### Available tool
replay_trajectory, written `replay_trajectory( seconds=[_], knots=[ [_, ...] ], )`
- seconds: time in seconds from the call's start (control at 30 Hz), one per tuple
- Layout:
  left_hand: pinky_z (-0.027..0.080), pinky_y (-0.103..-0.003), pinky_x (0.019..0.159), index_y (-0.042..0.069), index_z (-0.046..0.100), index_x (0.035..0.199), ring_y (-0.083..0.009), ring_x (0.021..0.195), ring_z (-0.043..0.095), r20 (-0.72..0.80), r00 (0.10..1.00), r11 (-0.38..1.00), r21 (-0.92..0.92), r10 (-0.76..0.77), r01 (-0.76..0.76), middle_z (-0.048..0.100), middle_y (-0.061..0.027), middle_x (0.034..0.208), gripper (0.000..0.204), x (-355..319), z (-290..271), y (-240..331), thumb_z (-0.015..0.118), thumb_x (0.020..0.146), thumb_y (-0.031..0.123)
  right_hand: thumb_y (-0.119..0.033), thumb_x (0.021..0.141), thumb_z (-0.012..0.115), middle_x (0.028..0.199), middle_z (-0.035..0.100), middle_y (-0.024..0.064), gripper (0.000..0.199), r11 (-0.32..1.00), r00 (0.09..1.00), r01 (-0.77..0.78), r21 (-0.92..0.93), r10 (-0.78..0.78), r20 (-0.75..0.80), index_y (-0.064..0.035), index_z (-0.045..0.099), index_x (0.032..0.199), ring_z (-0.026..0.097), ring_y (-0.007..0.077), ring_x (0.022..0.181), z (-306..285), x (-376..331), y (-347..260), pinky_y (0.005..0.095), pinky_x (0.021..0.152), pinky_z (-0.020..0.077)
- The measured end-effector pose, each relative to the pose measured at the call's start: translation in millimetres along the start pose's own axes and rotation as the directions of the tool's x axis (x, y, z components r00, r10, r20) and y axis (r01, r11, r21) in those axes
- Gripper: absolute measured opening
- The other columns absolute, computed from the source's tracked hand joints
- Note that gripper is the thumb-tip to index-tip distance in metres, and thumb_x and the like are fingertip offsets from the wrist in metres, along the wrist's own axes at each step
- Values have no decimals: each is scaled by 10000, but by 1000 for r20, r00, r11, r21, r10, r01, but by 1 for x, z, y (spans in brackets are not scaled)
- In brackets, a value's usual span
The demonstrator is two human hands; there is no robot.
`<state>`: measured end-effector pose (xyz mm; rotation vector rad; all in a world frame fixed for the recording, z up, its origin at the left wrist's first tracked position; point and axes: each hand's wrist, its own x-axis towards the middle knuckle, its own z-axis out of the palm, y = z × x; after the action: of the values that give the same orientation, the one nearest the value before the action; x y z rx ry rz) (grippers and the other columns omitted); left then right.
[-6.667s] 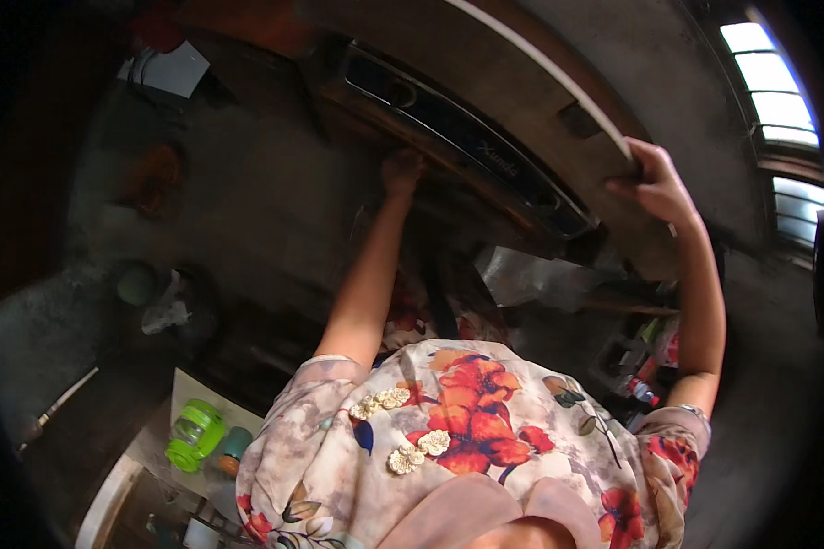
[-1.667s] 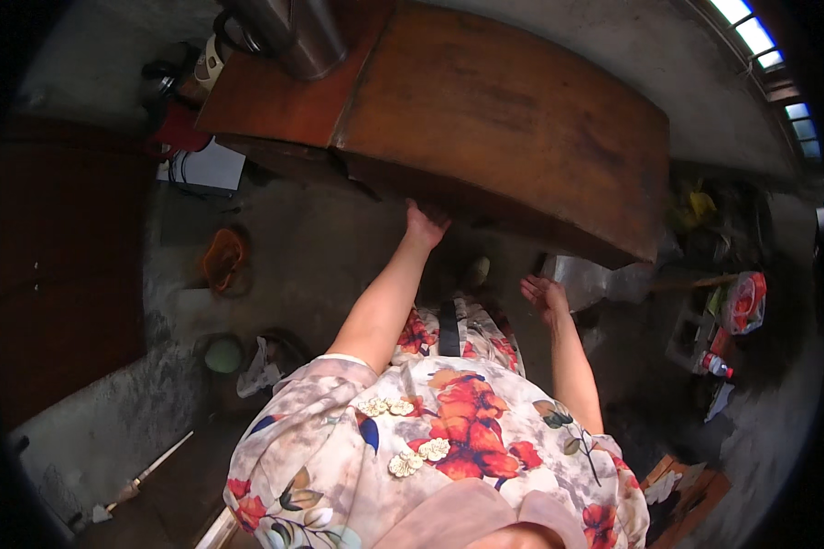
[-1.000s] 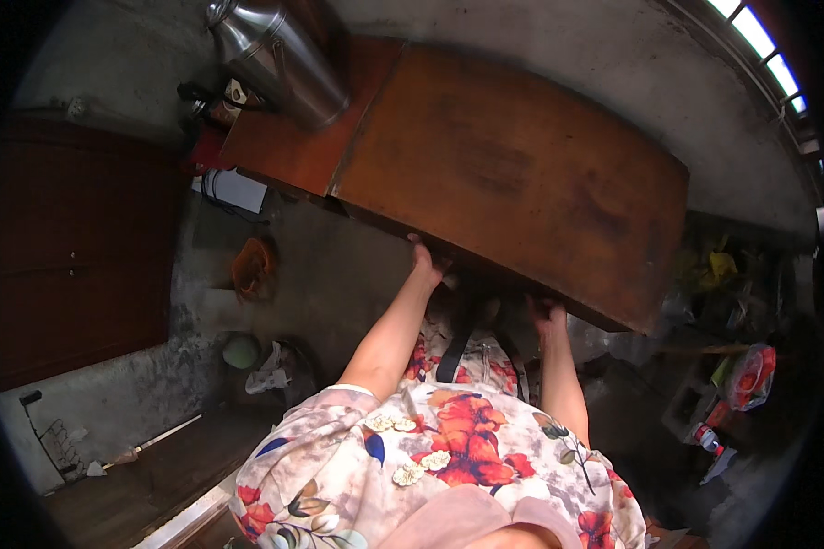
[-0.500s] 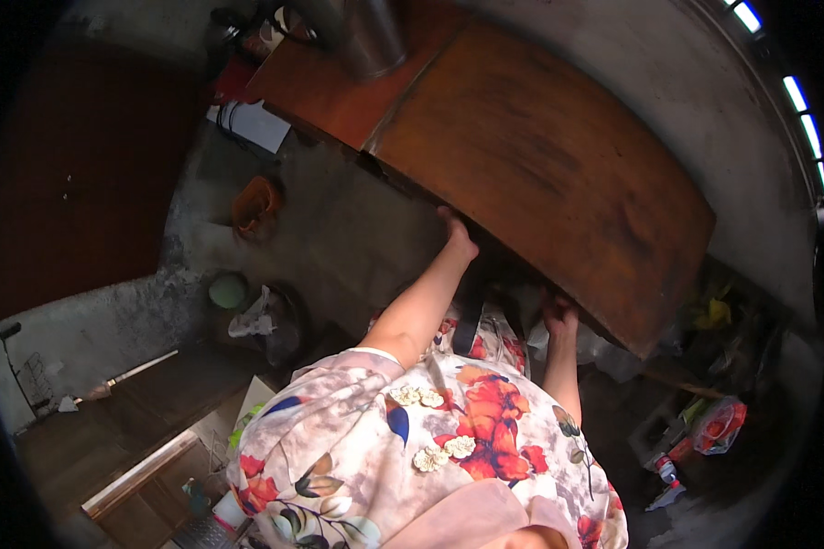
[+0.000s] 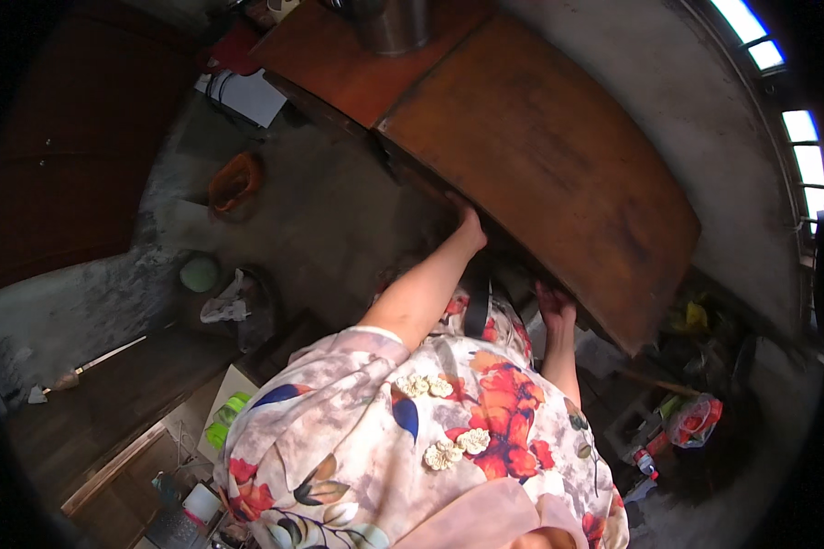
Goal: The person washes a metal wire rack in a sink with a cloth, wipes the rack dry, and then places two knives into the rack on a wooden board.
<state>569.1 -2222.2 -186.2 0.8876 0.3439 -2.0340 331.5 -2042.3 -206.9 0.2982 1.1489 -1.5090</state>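
A big brown wooden lid (image 5: 558,165) lies flat on top of a chest in front of me. My left hand (image 5: 468,229) presses against its near edge, fingers curled on the rim. Further right, my right hand (image 5: 553,306) grips the same front edge from below. Both arms reach out from my flowered dress. What is under the lid is hidden in shadow.
A metal pot (image 5: 392,20) stands on a reddish table (image 5: 339,64) beyond the lid. An orange bowl (image 5: 235,181) and a green bowl (image 5: 199,273) sit on the floor at the left, near a white panel (image 5: 243,94). Colourful clutter (image 5: 687,425) lies at the right.
The lid, raised 6.7 s ago, has come down flat. My right hand moved from the lid's high edge to its low front edge. The view has shifted slightly.
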Motion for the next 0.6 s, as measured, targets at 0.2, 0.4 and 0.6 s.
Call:
replay_trajectory(
  seconds=[0.2,0.4,0.6],
  knots=[
    [257,-438,1103,135,167,1476,-275,1357,261,-223,910,929,206,350,-307,236,-68,1509,1029,72,-26,-12,193,745,859,-129,804,521,1180,565,120,377,983,987,-115,-143,130,98,-83,531,1178,509,324,1104,9,22,-11,525,969,416],
    [305,-472,1048,160,230,1460,-280,1318,322,-59,998,1000,-13,9,-10,301,-62,1478,975,5,-11,4,275,760,838,57,571,475,1200,523,204,612,988,978,-102,117,78,194,-8,497,1179,471,396,1134,7,-24,-4,533,998,392],
    [345,-475,979,171,387,1368,-301,1147,439,-235,972,969,241,7,51,433,-66,1352,901,2,-17,-4,291,763,832,16,614,519,1201,507,258,525,936,987,-155,316,158,16,48,493,1137,475,459,1128,-1,-16,-10,550,995,395]
  ],
)
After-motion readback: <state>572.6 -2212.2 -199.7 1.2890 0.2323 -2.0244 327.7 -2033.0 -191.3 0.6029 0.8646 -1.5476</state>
